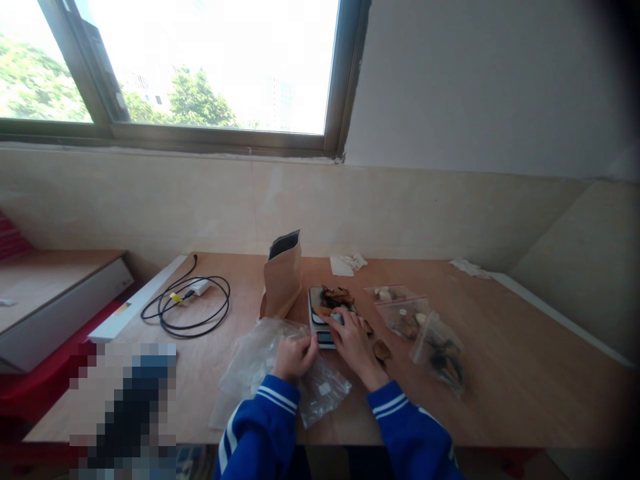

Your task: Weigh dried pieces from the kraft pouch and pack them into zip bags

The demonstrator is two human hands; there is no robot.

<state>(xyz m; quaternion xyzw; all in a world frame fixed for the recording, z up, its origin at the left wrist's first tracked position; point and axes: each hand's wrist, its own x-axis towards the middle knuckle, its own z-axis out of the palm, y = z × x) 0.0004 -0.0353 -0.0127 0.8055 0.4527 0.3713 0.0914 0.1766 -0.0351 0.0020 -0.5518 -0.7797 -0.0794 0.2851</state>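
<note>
A small kitchen scale (326, 345) stands on the table, its display facing me. Dark brown dried pieces (337, 295) lie heaped on its top. My right hand (353, 337) reaches over the scale with fingers apart, their tips at the pieces; part of the pile is hidden beneath. Curled closed, my left hand (294, 357) rests by the scale's near left corner, above clear plastic bags (250, 360); whether anything is inside its fingers is hidden. A few loose brown slices (381, 351) lie right of the scale, beside my right hand.
An opened brown paper pouch (283, 280) stands behind the bags. Filled clear zip bags (443, 357) lie to the right. A coiled black cable (187, 333) lies at left, near a pixelated area. Crumpled white paper (354, 261) sits by the wall.
</note>
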